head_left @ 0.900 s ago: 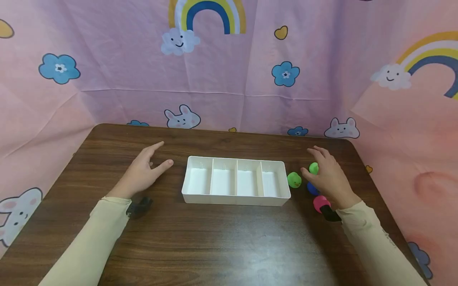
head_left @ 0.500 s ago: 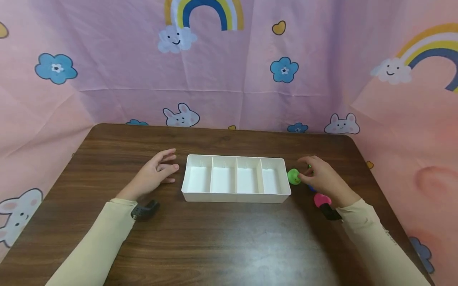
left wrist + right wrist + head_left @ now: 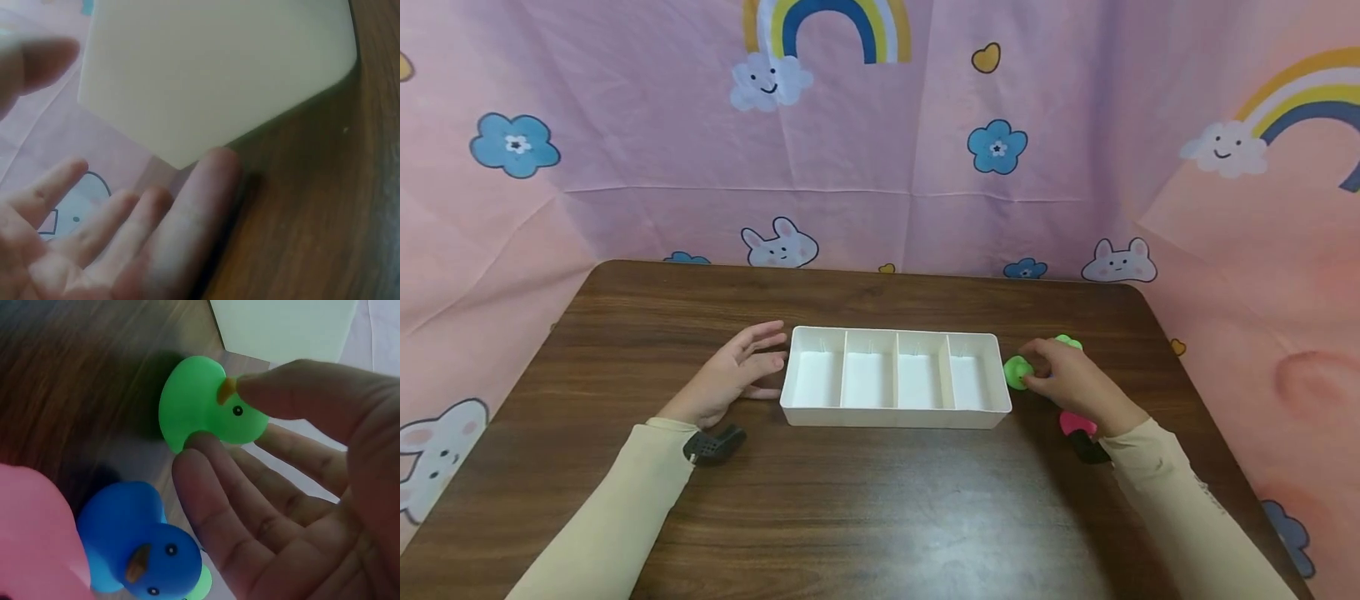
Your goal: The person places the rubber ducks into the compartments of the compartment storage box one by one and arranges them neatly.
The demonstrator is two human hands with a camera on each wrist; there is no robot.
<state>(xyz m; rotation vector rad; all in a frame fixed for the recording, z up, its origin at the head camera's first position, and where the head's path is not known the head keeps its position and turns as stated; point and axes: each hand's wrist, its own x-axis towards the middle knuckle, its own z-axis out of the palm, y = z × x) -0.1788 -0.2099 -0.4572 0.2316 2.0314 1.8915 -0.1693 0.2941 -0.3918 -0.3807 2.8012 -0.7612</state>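
A green rubber duck (image 3: 194,400) sits by the right end of a white four-part divider box (image 3: 895,418). My right hand (image 3: 1075,379) grips it, thumb at its orange beak and fingertips at its other side in the right wrist view. Under and beside that hand are a blue rubber duck (image 3: 122,519), a pink duck (image 3: 37,537) and a second green duck (image 3: 1067,341), mostly hidden in the head view. My left hand (image 3: 730,375) lies beside the box's left end, fingers loosely extended; one fingertip meets the end wall's lower edge in the left wrist view.
The box stands on a dark wood-grain table (image 3: 850,517). A pink and purple printed cloth (image 3: 865,150) hangs behind the table and along its sides. Dark straps (image 3: 711,446) circle both wrists.
My left hand has moved right to the box's end. The right hand has come down and left, its thumb and fingers closing around the green duck beside the box.
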